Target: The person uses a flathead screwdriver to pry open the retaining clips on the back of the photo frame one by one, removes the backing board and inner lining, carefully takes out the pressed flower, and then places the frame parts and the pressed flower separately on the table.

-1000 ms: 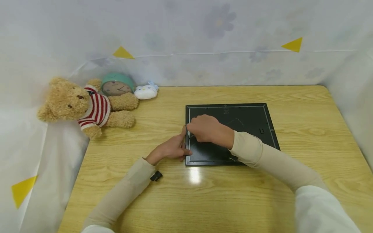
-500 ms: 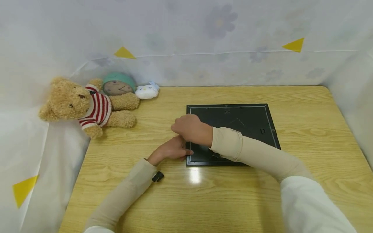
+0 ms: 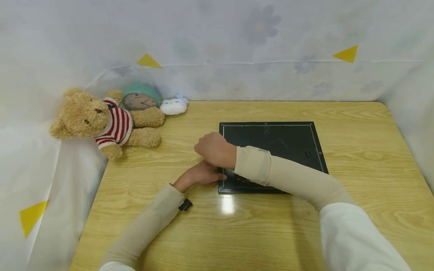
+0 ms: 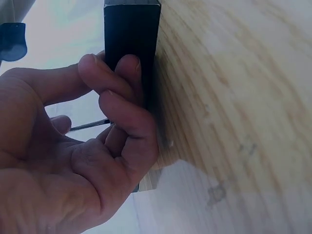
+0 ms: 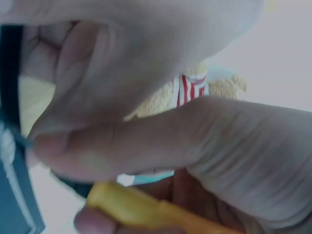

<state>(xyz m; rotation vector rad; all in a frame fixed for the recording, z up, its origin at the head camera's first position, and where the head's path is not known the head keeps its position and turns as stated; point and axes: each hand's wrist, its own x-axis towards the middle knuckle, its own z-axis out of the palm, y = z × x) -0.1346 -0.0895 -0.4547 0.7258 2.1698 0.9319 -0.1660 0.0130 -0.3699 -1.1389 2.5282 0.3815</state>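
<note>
A black picture frame lies face down, its backing up. My left hand grips its left edge, thumb over the border and fingers curled against the side, as the left wrist view shows. My right hand is held over that same edge, partly covering the left hand. In the right wrist view its fingers hold a screwdriver with a yellow-orange handle. The thin metal shaft shows between the left fingers and the frame side. Its tip is hidden behind the fingers.
A teddy bear in a red-striped top lies at the table's left, beside a green clock and a small white plush. The wooden table meets a pale curtain at the back.
My right hand has moved left from over the backing to the frame's left edge, now overlapping the left hand. The left hand keeps its place, and the frame lies where it was.
</note>
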